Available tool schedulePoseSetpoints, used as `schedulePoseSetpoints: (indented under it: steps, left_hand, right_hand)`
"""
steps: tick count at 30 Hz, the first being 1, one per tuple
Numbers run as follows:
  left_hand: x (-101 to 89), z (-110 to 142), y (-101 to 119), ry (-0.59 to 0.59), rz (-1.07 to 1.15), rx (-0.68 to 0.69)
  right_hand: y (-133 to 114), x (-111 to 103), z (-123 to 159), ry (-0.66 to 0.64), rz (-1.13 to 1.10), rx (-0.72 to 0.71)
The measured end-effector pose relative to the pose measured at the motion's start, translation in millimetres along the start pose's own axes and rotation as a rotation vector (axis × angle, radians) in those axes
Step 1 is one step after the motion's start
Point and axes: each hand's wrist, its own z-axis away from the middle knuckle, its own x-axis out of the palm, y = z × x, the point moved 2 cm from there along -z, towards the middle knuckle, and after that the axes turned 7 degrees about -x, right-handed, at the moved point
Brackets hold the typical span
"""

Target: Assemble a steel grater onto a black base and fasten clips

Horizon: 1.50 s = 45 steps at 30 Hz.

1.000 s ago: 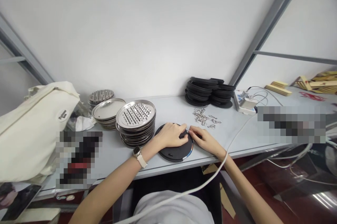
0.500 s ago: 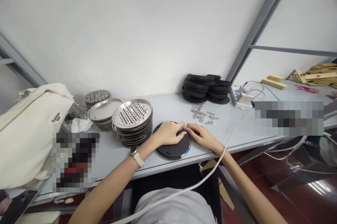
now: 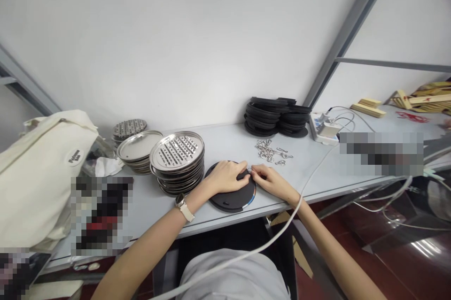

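Observation:
A round black disc [image 3: 232,199] with a blue, white and red strip along part of its edge lies flat near the table's front. My left hand [image 3: 227,178] rests on it, thumb and index finger gripping its far right edge. At that same edge my right hand [image 3: 269,182] is closed in a pinch on a small metal loop [image 3: 250,169], which is mostly covered by the fingertips. Behind the hands lies a loose heap of silver metal clasps [image 3: 267,150]. Left of the disc stands a stack of round metal graters [image 3: 178,152], close to my left forearm.
More metal plates [image 3: 139,146] and graters [image 3: 129,127] stand farther left, by a cream bag [image 3: 45,173]. Black discs [image 3: 264,117] are piled at the wall. A power strip [image 3: 326,138] sits right; its white cable [image 3: 282,232] crosses before me. Wooden pieces [image 3: 368,107] lie beyond.
My right fingertips have shifted slightly, and the metal loop between them shows a little more. The left hand and the disc stay almost in place.

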Motion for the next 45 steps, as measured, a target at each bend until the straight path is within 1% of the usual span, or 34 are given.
schedulePoseSetpoints:
  steps: [7, 12, 17, 23, 25, 29, 31, 33, 38, 45]
  left_hand:
    - [-1.5, 0.6, 1.1, 0.019, -0.023, 0.016]
    - [-1.7, 0.6, 1.3, 0.017, -0.019, 0.018]
    - [-1.4, 0.4, 1.8, 0.013, -0.007, 0.010]
    - [-0.4, 0.1, 1.2, 0.014, -0.015, 0.007]
    - [-0.3, 0.2, 1.0, 0.006, -0.017, 0.003]
    - [-0.7, 0.0, 1.2, 0.000, -0.009, 0.006]
    - [-0.9, -0.2, 1.3, -0.005, -0.002, 0.004]
    - [-1.1, -0.3, 1.4, -0.011, 0.006, -0.001]
    - [-0.9, -0.3, 0.7, -0.004, 0.008, 0.009]
    - [0.7, -0.6, -0.3, -0.005, -0.010, 0.022]
  right_hand:
    - [-2.2, -0.1, -0.7, -0.004, -0.016, -0.020]
    - [-3.5, -0.2, 1.0, 0.009, -0.040, -0.008]
    - [-5.8, -2.6, 2.8, 0.125, -0.136, 0.038]
    - [-8.6, -8.2, 2.6, 0.246, -0.202, -0.010]
    - [-8.0, -9.6, 2.8, 0.275, -0.232, -0.002]
    - [-6.0, -8.8, 3.2, 0.246, -0.367, 0.055]
    - [-5.3, -7.8, 3.4, 0.238, -0.380, 0.076]
    - [-4.8, -6.6, 3.3, 0.226, -0.339, 0.085]
    - [-5.7, -3.1, 2.8, 0.128, -0.181, 0.061]
    - [-9.3, -2.9, 1.7, 0.084, -0.085, 0.044]
